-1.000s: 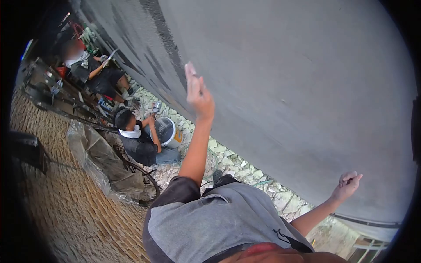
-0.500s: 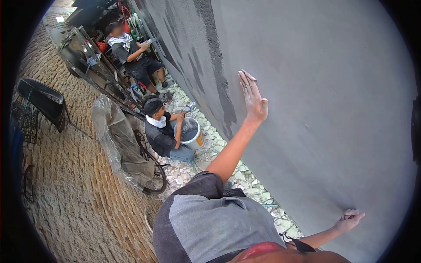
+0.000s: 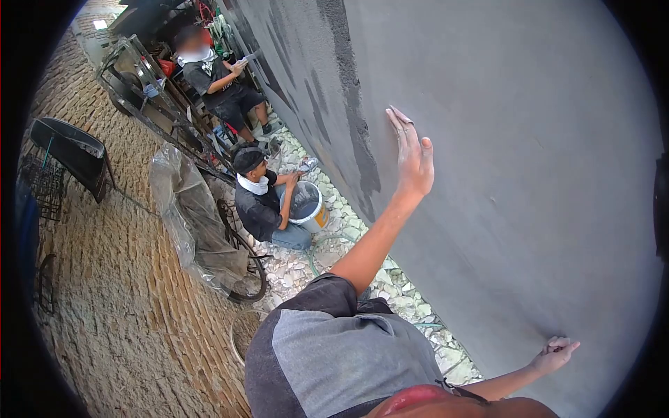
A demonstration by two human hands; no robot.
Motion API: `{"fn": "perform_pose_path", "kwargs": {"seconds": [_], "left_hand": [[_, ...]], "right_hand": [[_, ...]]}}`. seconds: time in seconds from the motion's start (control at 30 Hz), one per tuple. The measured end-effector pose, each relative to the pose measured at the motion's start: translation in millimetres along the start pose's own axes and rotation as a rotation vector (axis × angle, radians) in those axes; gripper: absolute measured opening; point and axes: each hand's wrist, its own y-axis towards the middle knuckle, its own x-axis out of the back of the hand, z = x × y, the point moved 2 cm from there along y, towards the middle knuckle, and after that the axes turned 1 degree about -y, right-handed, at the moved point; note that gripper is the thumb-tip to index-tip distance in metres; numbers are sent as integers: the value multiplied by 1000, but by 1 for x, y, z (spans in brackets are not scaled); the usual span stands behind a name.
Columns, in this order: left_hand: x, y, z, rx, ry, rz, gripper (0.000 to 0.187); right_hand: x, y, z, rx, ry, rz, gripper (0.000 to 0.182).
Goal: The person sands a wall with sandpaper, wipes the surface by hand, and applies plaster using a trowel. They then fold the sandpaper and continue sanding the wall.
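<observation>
My left hand (image 3: 412, 157) is raised against the grey wall (image 3: 529, 174), fingers extended and pressed together, thumb apart. At its fingertips shows the edge of a thin pinkish sheet (image 3: 402, 115), held between the fingers and the wall. Lower right, my right hand (image 3: 555, 354) rests at the wall with most fingers curled and one finger pointing out. Something small and dark shows among those curled fingers, too small to make out. Pale dust coats both hands.
One person crouches by a white bucket (image 3: 306, 207) of grey material; another (image 3: 223, 83) sits farther back, holding a flat tool by the wall. Broken stones (image 3: 397, 289) line the wall's foot. A plastic-covered bicycle (image 3: 202, 223), metal frames and a black wheelbarrow tray (image 3: 70, 157) stand left.
My left hand has shifted slightly right and turned, its thumb now higher beside the fingers. The view has moved a little. My right hand stays nearly in place.
</observation>
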Motion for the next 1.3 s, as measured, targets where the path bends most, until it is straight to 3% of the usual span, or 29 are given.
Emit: {"fn": "perform_pose_path", "kwargs": {"seconds": [0.07, 0.27, 0.6, 1.2, 1.3], "left_hand": [[-5, 2, -5, 82, -124, -67, 94], [-20, 1, 0, 38, -115, -182, 89], [-24, 2, 5, 63, -123, -201, 90], [-16, 13, 11, -168, -34, -214, 87], [-18, 15, 14, -171, -218, -281, 80]], "right_hand": [[2, 1, -1, -2, 3, 31, 61], [0, -1, 1, -6, 3, 25, 60], [3, 0, 0, 10, 9, 46, 60], [-3, -2, 6, -7, -3, 25, 60], [-5, -4, 8, -4, -11, 18, 60]]}}
